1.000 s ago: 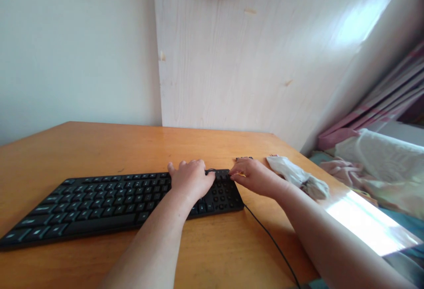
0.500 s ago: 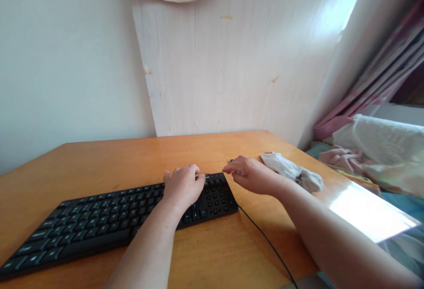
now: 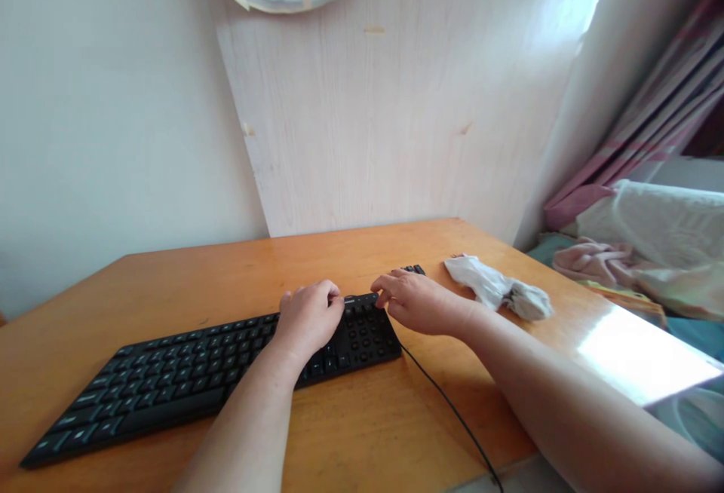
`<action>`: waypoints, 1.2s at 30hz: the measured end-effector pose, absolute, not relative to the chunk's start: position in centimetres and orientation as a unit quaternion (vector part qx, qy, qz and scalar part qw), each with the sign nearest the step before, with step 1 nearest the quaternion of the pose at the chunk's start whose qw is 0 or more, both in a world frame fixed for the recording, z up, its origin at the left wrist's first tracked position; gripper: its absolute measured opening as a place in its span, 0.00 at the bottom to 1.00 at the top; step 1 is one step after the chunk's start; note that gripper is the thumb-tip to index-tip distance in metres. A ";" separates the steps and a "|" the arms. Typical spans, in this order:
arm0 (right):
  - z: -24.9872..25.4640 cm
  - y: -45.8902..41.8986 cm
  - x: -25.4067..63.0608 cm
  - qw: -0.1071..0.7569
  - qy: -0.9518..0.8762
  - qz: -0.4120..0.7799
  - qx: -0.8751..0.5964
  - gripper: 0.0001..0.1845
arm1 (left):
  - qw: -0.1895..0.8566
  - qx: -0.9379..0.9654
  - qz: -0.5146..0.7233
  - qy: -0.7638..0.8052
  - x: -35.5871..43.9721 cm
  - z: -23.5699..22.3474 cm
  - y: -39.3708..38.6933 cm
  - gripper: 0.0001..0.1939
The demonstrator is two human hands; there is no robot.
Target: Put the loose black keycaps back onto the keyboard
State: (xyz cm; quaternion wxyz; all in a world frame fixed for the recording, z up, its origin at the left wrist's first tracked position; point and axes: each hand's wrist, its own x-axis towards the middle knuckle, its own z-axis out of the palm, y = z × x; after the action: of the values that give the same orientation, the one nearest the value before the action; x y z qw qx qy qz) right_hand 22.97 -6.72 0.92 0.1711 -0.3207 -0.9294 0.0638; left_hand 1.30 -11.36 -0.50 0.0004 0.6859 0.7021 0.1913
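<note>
A black keyboard lies across the desk. Its number pad at the right end shows dark round sockets where caps are off. My left hand is closed over the keyboard just left of this pad, fingers bent toward the far edge and thumb alongside. At the pad's far right corner is my right hand, its fingertips bent together and touching or just over the top row. Whatever they pinch is too small to make out. Several loose black keycaps lie just behind the right hand, partly hidden by it.
A black cable runs from the keyboard to the desk's front edge. A crumpled white and grey cloth bundle lies right of my right hand. The wooden desk meets a wall panel behind. Bedding is beyond the right edge.
My right hand has shifted left onto the pad's corner, and its fingers have drawn in. More loose keycaps show behind it. The left hand keeps its place on the keyboard.
</note>
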 end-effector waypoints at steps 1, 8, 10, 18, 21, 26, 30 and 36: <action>0.9 -6.7 23.0 0.173 -0.927 0.067 -0.325 0.19 | 0.000 0.686 0.192 0.702 1.3 -0.5 -11.4 0.11; 1.1 -6.6 23.1 0.188 -0.926 0.061 -0.320 0.17 | 0.004 0.687 0.185 0.702 1.3 -0.5 -11.4 0.11; 1.1 -6.7 23.1 0.173 -0.930 0.058 -0.320 0.14 | 0.003 0.688 0.185 0.701 1.3 -0.5 -11.4 0.11; 1.1 -6.6 23.1 0.164 -0.924 0.051 -0.340 0.14 | 0.008 0.692 0.188 0.697 1.3 -0.6 -11.5 0.10; 1.1 -6.5 23.1 0.161 -0.924 0.057 -0.343 0.14 | 0.011 0.692 0.183 0.699 1.3 -0.6 -11.5 0.10; 1.1 -7.0 22.7 0.200 -0.930 0.051 -0.305 0.19 | 0.027 0.687 0.180 0.703 1.4 -0.5 -11.5 0.11; 1.2 -7.7 22.3 0.161 -0.949 0.038 -0.268 0.20 | 0.031 0.685 0.180 0.705 1.5 -0.5 -11.5 0.12; 1.6 -8.6 22.0 0.115 -0.958 0.001 -0.264 0.20 | 0.033 0.678 0.187 0.710 1.5 -0.8 -11.5 0.13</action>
State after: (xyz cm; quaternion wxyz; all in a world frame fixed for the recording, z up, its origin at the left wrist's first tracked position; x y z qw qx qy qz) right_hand 22.03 -8.56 1.59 0.1147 -0.2643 -0.9576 0.0010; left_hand 1.48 -11.46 -0.79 0.0333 0.6781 0.7099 0.1874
